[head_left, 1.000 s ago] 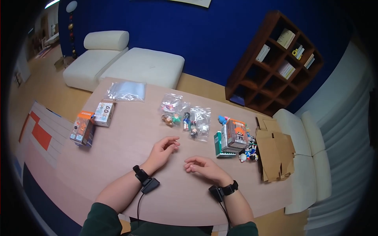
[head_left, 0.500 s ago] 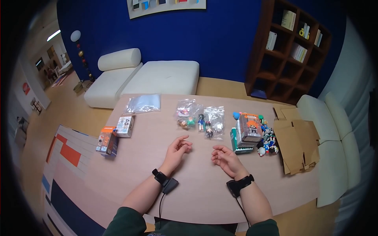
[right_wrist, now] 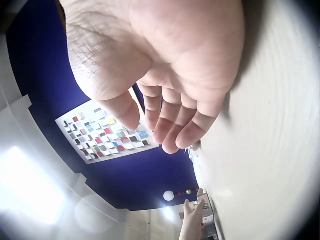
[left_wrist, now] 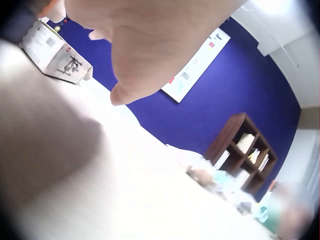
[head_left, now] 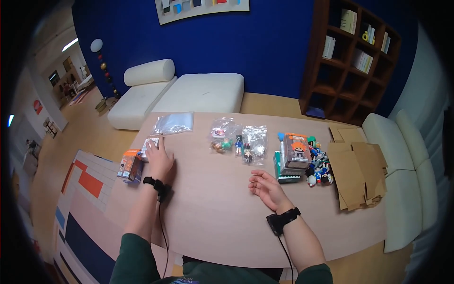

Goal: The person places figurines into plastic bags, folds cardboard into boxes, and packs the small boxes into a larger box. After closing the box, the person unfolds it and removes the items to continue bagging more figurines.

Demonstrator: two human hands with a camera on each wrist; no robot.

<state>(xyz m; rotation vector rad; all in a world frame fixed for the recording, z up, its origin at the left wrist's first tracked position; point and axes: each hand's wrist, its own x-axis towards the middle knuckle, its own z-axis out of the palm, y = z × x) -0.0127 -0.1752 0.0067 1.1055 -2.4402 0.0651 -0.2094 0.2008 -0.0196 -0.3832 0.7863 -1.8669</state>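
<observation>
My left hand (head_left: pixel 161 161) is over the left side of the table, its extended fingers overlapping a small white box (head_left: pixel 150 142) in the head view. In the left wrist view the thumb stands apart from that white box (left_wrist: pixel 55 54), with a fingertip near its top end. Right beside it stands an orange and purple box (head_left: pixel 130 165). My right hand (head_left: pixel 266 189) rests by the table's middle, palm turned inward and fingers loosely bent, holding nothing. Clear bags (head_left: pixel 254 146) with small figures lie beyond it.
To the right, a figure box (head_left: pixel 297 150) sits on a green box (head_left: pixel 286 177), beside several loose figures (head_left: pixel 320 173). Flattened cardboard (head_left: pixel 357 173) lies at the right edge. Clear empty bags (head_left: pixel 174 123) lie at the far left of the table (head_left: pixel 213 213).
My left hand has moved from the table's middle leftward and away from me to the white box. The right hand stays nearly in place. The head view has swung up and right.
</observation>
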